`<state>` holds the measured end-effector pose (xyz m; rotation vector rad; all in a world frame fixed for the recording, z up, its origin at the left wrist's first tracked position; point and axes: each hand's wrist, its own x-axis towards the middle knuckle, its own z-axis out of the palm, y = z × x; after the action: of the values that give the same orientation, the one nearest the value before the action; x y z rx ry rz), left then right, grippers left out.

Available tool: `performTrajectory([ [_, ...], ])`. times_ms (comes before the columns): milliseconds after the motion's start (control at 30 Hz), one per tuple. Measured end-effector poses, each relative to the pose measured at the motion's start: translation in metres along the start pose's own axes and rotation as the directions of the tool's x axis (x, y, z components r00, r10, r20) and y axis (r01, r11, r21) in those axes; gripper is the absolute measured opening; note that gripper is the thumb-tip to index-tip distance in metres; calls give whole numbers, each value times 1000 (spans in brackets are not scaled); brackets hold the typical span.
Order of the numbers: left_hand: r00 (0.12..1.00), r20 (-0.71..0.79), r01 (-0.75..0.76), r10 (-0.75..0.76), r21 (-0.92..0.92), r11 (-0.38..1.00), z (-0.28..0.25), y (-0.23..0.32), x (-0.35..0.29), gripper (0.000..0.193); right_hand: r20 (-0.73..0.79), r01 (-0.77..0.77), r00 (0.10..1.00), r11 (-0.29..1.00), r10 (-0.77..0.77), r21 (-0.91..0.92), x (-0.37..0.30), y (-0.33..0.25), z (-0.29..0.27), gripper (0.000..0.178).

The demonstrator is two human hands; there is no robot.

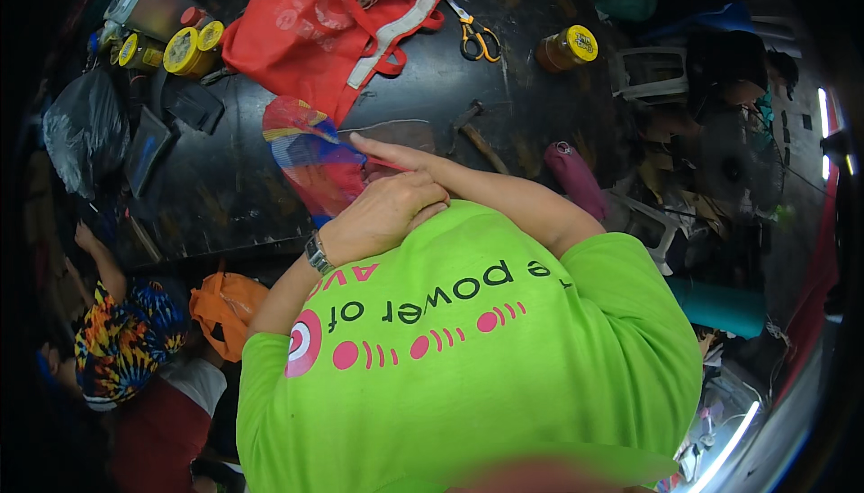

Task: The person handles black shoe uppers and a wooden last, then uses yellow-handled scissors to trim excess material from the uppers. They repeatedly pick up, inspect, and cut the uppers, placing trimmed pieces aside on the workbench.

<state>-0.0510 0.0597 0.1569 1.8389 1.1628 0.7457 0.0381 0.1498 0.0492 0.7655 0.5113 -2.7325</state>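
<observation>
At the near edge of the dark worktable [225,187], the left hand [382,214], a metal watch at its wrist, lies loosely curled over the right hand [405,158], gripping nothing. The right hand's fingers are stretched flat, pressing a thin dark leather-like sheet [396,133] beside a red, blue and yellow striped fabric piece [310,155]. A wooden-handled hammer [477,137] lies just right. Bare tabletop opens left of the fabric; a red cloth bag [333,16], yellow-handled scissors [475,36] and yellow-lidded jars [193,47] crowd the far edge.
</observation>
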Motion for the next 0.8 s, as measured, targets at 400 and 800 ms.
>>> performTrajectory([
  [400, 891, -453, 44, 34, 160, 986, 12, 49, 82, 29, 80, 585, 808, 776, -584, -236, -98, -95, -20, 42],
  [800, 994, -19, 109, -112, 429, 896, 118, -59, 96, 40, -277, 656, 300, 408, -913, -634, -159, -251, -162, 23],
])
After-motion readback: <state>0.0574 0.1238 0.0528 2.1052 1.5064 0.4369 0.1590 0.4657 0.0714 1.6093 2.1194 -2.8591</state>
